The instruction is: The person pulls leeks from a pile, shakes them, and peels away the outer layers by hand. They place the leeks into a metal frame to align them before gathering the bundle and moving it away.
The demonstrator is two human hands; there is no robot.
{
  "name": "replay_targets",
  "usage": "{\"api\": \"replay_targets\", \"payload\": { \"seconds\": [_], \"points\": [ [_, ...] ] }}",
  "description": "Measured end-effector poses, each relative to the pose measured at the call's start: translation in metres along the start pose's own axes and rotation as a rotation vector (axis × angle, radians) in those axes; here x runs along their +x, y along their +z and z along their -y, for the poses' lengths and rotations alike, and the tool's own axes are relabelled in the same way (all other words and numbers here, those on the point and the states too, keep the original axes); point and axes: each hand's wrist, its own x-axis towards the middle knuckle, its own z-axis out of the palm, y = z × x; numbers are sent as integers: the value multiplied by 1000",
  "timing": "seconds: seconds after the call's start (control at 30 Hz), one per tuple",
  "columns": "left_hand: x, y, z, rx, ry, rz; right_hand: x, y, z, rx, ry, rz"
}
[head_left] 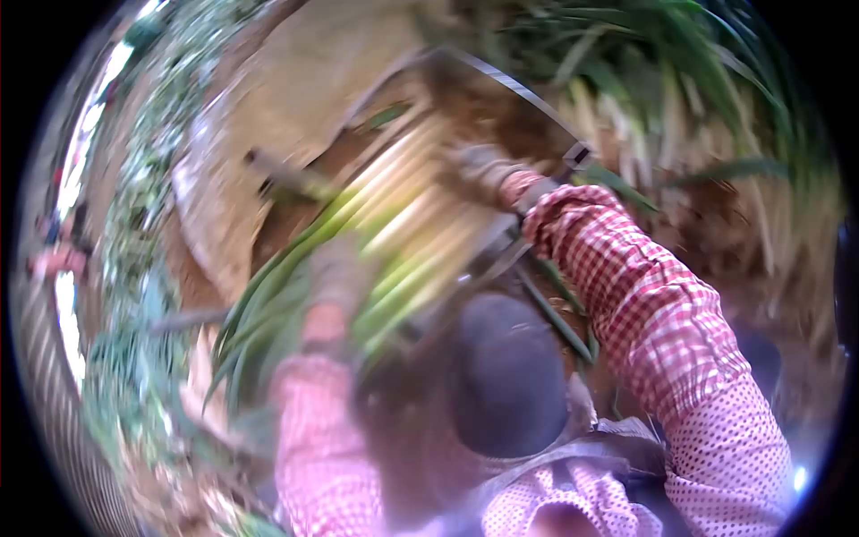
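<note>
A bundle of leeks point(407, 210) lies side by side in front of me, pale ends up and to the right, green leaves down and to the left. My left hand point(340, 273), in what looks like a glove, is on the green part of the bundle. Near the pale ends is my gloved right hand point(483, 168), at the bundle's right edge. Motion smears the fingers of both hands, so their grip does not show. A thin strap or frame edge point(510, 80) with a buckle-like piece point(577, 156) runs around the far side of the bundle.
More leeks point(662, 98) are heaped at the upper right on brown soil point(707, 215). A tan sheet point(286, 98) spreads at the upper left, beside scattered green leaves point(157, 179). My dark-covered knee point(506, 376) is close below the bundle. Another person point(61, 259) appears at the far left.
</note>
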Motion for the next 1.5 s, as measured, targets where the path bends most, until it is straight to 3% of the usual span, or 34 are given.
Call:
{"api": "replay_targets", "payload": {
  "seconds": [0.03,0.07,0.17,0.23,0.27,0.37,0.4,0.43,0.47,0.5,0.57,0.6,0.63,0.7,0.77,0.8,0.83,0.9,1.0,1.07,1.1,1.13,1.2,1.23,1.3,1.37,1.43,1.5],
  "points": [
    [-12,-23,-15,-33,-50,128,2,15,-4,80,138,228],
    [-16,-11,-11,-37,-30,53,5,26,-4,121,263,436],
    [-29,16,-15,38,53,-49,-9,-16,5,151,289,629],
    [-28,17,-14,-22,9,-75,-29,-14,7,20,166,318],
    [-29,19,-16,-48,-1,-87,-22,-21,16,23,332,463],
    [-25,43,3,-113,83,-293,-13,-26,18,78,444,609],
    [-12,35,24,-394,124,-77,-18,-26,15,73,373,563],
    [-19,33,49,-519,265,-291,-19,-28,14,86,405,564],
    [-23,27,73,-417,150,-445,-18,-27,17,103,445,572],
    [-33,21,100,-244,-29,-455,-20,-26,19,126,484,581],
    [-60,23,157,56,-183,-245,-20,-26,18,76,433,560],
    [-74,18,160,128,-418,-144,-22,-26,17,80,433,549],
    [-88,33,182,58,-510,-219,-21,-24,16,84,428,544],
    [-109,56,208,-52,-557,-234,-23,-17,17,93,447,543],
    [-112,57,215,123,-455,-264,-23,-16,16,67,435,491],
    [-111,41,210,179,-315,-289,-24,-16,16,68,432,473],
    [-112,29,203,248,-321,-292,-23,-16,15,35,390,456],
    [-113,36,211,-163,-404,-474,-25,-13,12,-30,314,422],
    [-112,67,230,-338,-469,-467,-17,-13,13,116,476,563],
    [-107,99,248,-195,-562,-410,-19,-22,19,141,516,667],
    [-113,82,231,-578,-886,-468,-15,-26,21,116,492,677],
    [-119,62,211,-938,-1215,-651,-9,-29,21,93,471,673],
    [-139,50,228,-875,-1320,-831,-9,-29,15,87,512,690],
    [-151,42,239,-700,-1304,-893,-9,-23,16,134,534,703],
    [-150,32,237,-345,-1143,-1089,-22,-13,12,127,338,508],
    [-113,-2,177,-202,-641,-1321,-22,-19,13,122,384,494],
    [-98,-52,78,-245,-40,-1383,-13,-33,9,259,537,669],
    [-134,-115,-28,-380,304,-1246,-26,-49,18,471,593,323]
  ]
}}
